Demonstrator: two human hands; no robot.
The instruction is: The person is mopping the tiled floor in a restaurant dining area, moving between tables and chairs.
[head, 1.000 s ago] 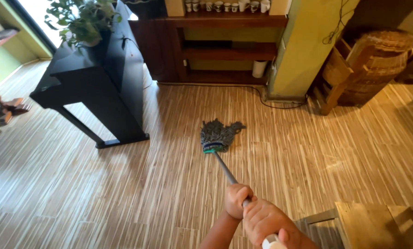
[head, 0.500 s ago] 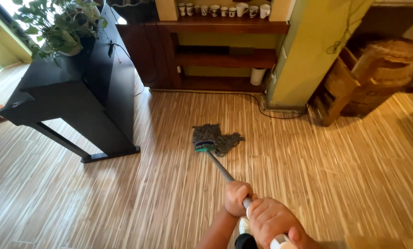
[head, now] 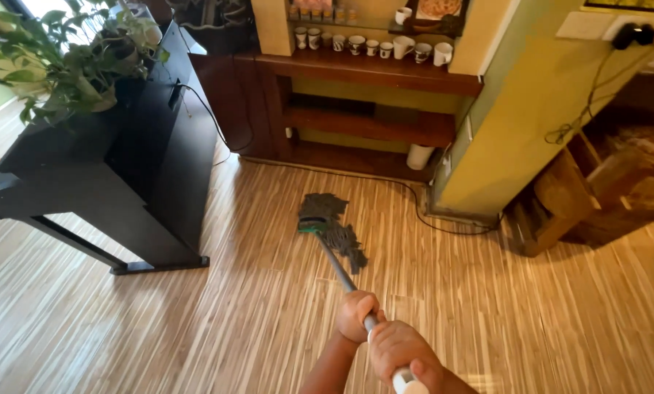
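1. Striped wooden floor (head: 195, 321) is seen all across the room, with a green wall (head: 517, 124) at the right.
2. A mop handle (head: 341, 273) is held tight by both hands, with the fingers curled fully round it.
3. The left hand (head: 358, 315) is wrapped round the pole further down, and the right hand (head: 400, 354) is closed round it just behind, near the white top end.
4. The grey mop head (head: 334, 228) is laid flat on the floor, well ahead of the hands.
5. A black piano (head: 115, 168) is stood at the left, with a leafy plant (head: 64, 62) on top of it.
6. A brown shelf (head: 371, 73) with a row of small cups (head: 374, 45) is seen behind the mop, and a black cord (head: 429, 215) is laid on the floor near it.
7. Since half a second ago, the mop head has been pushed further forward, nearer to the shelf, and both hands are still closed on the pole.
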